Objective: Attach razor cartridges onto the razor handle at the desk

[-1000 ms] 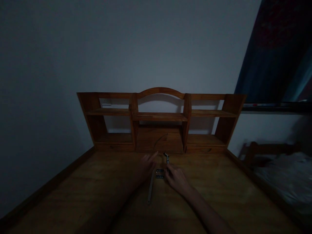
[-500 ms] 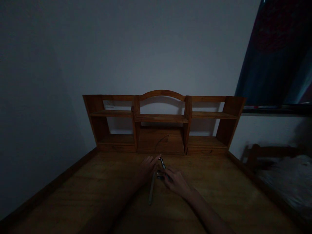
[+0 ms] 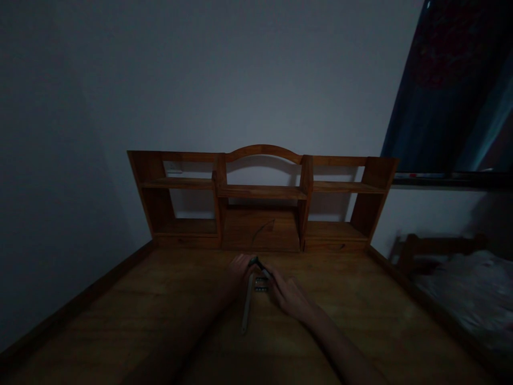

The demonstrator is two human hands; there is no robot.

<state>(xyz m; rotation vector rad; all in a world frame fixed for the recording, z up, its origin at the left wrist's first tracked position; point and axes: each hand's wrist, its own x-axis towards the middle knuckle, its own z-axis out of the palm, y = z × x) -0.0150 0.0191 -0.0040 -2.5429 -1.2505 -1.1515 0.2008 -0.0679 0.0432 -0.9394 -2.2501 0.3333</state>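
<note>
Over the desk my right hand is closed round the pale handle of a small dark-headed hand tool, which slants up and left. At its head, my left hand has its fingers closed; the dimness hides exactly how they grip it. Between my forearms lies a long, narrow, pale flat bar with a rounded near end; its far end reaches up by my left fingers. A small clear case with several shiny little pieces in rows rests just left of my right hand.
The wooden desk top carries a raised wooden shelf unit along its back, against a pale wall. A thin dark cord shows in its middle bay. To the right are a dark curtain and pale bedding. The room is dim.
The tool's head has swung left and turned into my left hand, whose raised finger has curled in. My right hand has shifted slightly, uncovering more of the small case. The view has moved slightly.
</note>
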